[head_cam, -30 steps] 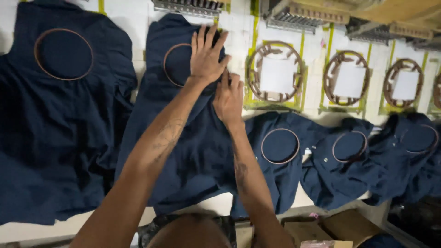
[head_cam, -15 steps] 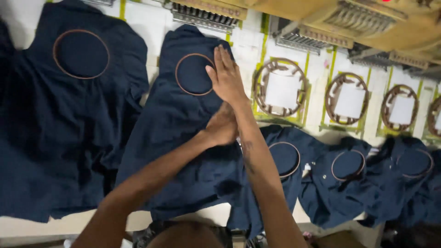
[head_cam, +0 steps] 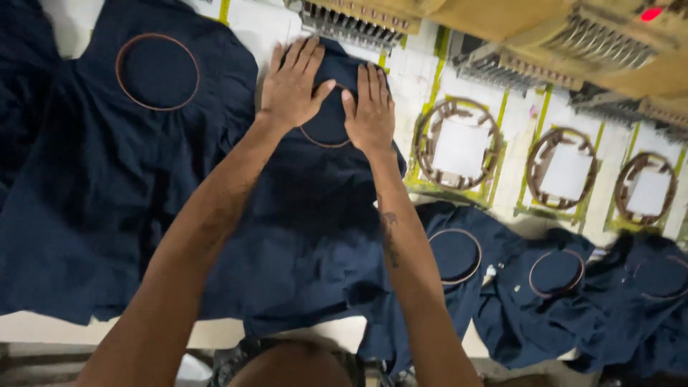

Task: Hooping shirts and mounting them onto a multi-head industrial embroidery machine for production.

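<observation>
White table surface (head_cam: pixel 301 333) is showing only in strips between dark garments, leaving little open room. At far left, a navy garment (head_cam: pixel 93 215) is lying flat, its round hoop (head_cam: pixel 158 72) sitting near the top. The left hand (head_cam: pixel 292 84) and right hand (head_cam: pixel 370 109) are both pressing flat, fingers spread, on the hooped middle garment (head_cam: pixel 315 236), whose lower edge is hanging over the table's near edge. To the right, empty brown hoop frames (head_cam: pixel 459 147) holding white squares are sitting in yellow-green outlines, under the yellow machine heads (head_cam: pixel 559 36). More hooped garments (head_cam: pixel 552 301) are lying bunched below them.
</observation>
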